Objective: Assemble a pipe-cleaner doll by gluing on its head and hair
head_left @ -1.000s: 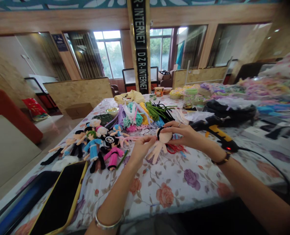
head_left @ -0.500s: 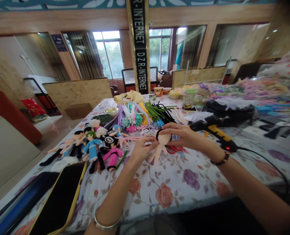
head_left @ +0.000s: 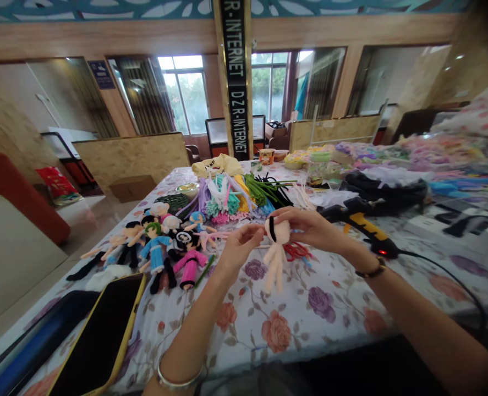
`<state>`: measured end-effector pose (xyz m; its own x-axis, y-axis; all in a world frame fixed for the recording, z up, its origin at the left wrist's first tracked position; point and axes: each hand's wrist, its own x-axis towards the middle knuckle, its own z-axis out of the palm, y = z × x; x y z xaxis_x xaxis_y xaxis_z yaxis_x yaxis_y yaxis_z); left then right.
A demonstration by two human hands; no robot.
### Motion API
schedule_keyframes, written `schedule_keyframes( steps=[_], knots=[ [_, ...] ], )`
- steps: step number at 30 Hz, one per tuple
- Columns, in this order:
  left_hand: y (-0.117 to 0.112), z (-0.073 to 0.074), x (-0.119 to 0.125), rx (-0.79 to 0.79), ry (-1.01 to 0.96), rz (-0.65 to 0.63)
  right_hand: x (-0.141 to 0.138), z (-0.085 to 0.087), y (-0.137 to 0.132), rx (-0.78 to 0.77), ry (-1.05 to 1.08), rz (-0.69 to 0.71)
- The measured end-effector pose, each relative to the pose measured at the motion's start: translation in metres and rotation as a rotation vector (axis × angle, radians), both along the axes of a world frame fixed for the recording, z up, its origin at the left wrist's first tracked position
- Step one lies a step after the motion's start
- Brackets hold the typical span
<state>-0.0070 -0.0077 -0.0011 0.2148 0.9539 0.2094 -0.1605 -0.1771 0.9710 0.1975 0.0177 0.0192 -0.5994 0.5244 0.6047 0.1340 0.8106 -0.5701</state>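
Observation:
A pale pink fuzzy doll hangs upright above the flowered tablecloth, a black pipe cleaner looped over its head. My left hand pinches at the left side of the doll's head. My right hand grips the head from the right and behind, fingers curled. Red wire pieces lie on the cloth just behind the doll.
Several finished dolls lie at the left. Bundles of coloured pipe cleaners sit behind. A yellow-black glue gun with its cord lies at the right. A phone in a yellow case rests at the near left edge.
The doll has swung from slanting to hanging straight down, and both hands have lifted it slightly. The view shifted a little.

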Motion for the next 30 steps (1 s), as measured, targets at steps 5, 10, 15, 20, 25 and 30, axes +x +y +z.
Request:
schedule_keyframes(
  steps=[5, 10, 15, 20, 25, 30],
  knots=[
    [0.001, -0.003, 0.003, 0.145, 0.01, 0.054, -0.006, -0.002, -0.003, -0.146, 0.107, 0.118],
    [0.0, -0.005, 0.003, 0.251, 0.058, 0.089, -0.008, -0.002, -0.006, -0.21, 0.106, 0.146],
    [-0.002, -0.002, 0.003, 0.301, 0.127, 0.124, -0.007, -0.001, -0.006, -0.157, 0.067, 0.136],
    [-0.005, 0.002, 0.003, 0.323, 0.227, 0.177, -0.004, 0.007, -0.01, 0.013, -0.042, 0.002],
    [-0.006, 0.004, 0.001, 0.366, 0.266, 0.233, 0.002, 0.013, -0.015, 0.196, -0.144, -0.18],
    [-0.006, 0.002, 0.003, 0.376, 0.19, 0.192, 0.001, 0.014, -0.019, 0.514, -0.191, -0.251]
  ],
)
